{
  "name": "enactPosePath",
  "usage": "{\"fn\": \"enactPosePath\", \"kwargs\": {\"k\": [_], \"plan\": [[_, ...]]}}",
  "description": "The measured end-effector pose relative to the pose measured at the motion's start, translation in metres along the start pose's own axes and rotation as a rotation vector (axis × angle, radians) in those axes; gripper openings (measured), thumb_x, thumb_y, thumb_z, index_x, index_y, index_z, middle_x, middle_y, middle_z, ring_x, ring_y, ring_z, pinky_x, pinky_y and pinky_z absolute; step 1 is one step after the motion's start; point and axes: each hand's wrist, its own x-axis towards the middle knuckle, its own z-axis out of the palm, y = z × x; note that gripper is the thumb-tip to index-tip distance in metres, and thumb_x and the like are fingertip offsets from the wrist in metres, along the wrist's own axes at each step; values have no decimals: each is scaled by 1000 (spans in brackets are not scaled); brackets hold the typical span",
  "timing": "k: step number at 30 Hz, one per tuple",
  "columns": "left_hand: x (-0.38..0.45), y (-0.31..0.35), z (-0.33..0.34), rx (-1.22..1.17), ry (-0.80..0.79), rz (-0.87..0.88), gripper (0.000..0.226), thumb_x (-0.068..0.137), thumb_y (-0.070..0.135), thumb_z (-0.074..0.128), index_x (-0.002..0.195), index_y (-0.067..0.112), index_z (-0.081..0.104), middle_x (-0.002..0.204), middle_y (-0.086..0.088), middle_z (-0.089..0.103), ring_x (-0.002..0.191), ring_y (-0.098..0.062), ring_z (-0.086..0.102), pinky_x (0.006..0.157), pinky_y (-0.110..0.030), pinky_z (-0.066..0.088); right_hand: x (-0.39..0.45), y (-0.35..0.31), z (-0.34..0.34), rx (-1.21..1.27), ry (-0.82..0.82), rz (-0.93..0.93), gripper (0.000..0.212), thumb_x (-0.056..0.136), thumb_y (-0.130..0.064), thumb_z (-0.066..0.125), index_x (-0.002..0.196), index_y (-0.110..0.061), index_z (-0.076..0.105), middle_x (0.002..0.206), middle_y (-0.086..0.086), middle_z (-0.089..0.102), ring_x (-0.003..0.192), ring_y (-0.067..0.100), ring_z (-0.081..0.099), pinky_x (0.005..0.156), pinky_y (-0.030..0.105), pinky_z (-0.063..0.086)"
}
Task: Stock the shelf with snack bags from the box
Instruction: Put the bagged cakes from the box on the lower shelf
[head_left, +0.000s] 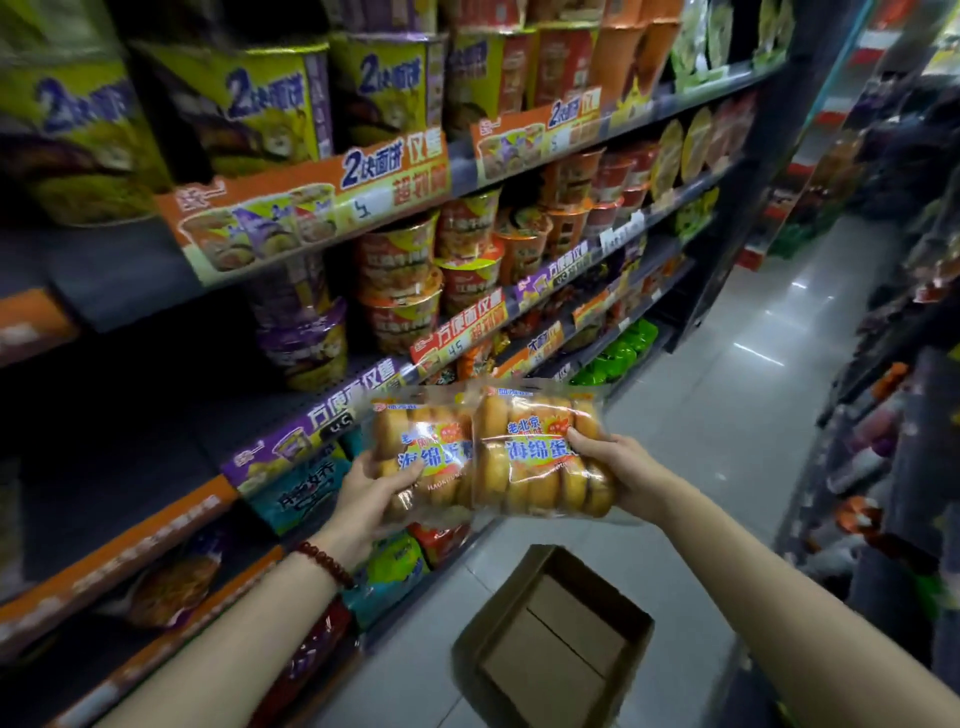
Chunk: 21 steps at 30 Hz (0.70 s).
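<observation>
Two clear bags of golden sponge cakes are held side by side in front of the shelf. My left hand (371, 491) grips the left snack bag (426, 457) from below, thumb over its label. My right hand (618, 475) grips the right snack bag (535, 462) at its right end. Both bags hover over the aisle floor beside the shelf (171, 431), whose dark middle level on the left has open space. Directly below stands the cardboard box (550, 639), open, with only its bare bottom showing.
Upper shelf levels hold noodle cups (400, 291) and bowls; lower levels hold packets (301, 488). Orange and purple price strips (311, 208) line the shelf edges. A grey tiled aisle (727, 395) runs ahead. Another stocked rack (883, 441) stands at the right.
</observation>
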Motion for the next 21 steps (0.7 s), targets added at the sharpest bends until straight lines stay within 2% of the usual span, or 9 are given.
{"fn": "enactPosePath", "kwargs": {"k": [1, 3, 6, 8, 10, 11, 16, 21], "plan": [[-5, 2, -13, -10, 22, -5, 79, 52, 38, 86, 121, 22, 50, 118, -4, 65, 106, -26, 63, 92, -50, 51, 3, -3, 9, -8, -29, 14, 44, 81, -25, 72, 117, -4, 60, 110, 15, 71, 96, 29, 70, 69, 35, 59], [-13, 5, -38, -20, 63, -2, 78, 45, 45, 89, 113, 29, 53, 115, -2, 66, 105, -25, 64, 94, -51, 49, 9, -9, 29, -40, -91, 40, 52, 77, -28, 73, 119, -3, 59, 112, 15, 70, 100, 30, 69, 73, 37, 59], [-25, 9, -72, -49, 102, 15, 60, 57, 38, 87, 105, 31, 54, 113, -4, 68, 102, -25, 65, 93, -50, 51, 18, -17, 62, -95, -203, 71, 53, 77, -29, 70, 120, 0, 58, 113, 18, 69, 100, 31, 69, 74, 37, 58], [-32, 10, -93, -73, 114, 37, 46, 70, 25, 80, 108, 28, 53, 110, -5, 68, 99, -25, 66, 83, -44, 56, 24, -22, 83, -120, -256, 91, 53, 79, -28, 69, 121, 2, 57, 113, 19, 69, 99, 32, 69, 73, 38, 58], [-41, 14, -111, -89, 131, 58, 36, 77, 21, 75, 102, 31, 52, 106, -1, 66, 93, -20, 66, 64, -33, 58, 29, -26, 105, -128, -300, 112, 50, 81, -26, 67, 121, 3, 56, 112, 21, 68, 95, 33, 70, 70, 39, 58], [-44, 16, -119, -100, 144, 73, 35, 78, 20, 74, 102, 31, 51, 106, 0, 65, 92, -18, 66, 60, -31, 57, 32, -27, 116, -125, -320, 117, 49, 81, -25, 67, 120, 3, 57, 112, 22, 68, 93, 33, 70, 70, 39, 59], [-53, 24, -164, -141, 225, 126, 35, 77, 22, 74, 103, 28, 52, 109, -3, 64, 95, -22, 66, 62, -33, 58, 48, -32, 172, -193, -375, 83, 55, 77, -28, 71, 121, 4, 57, 114, 20, 68, 100, 33, 68, 76, 39, 58], [-58, 31, -199, -168, 315, 160, 36, 76, 21, 75, 104, 23, 52, 112, -7, 63, 98, -25, 65, 63, -37, 59, 57, -32, 217, -198, -427, 45, 40, 86, -23, 66, 116, 4, 60, 109, 19, 70, 93, 30, 71, 71, 37, 58]]}}
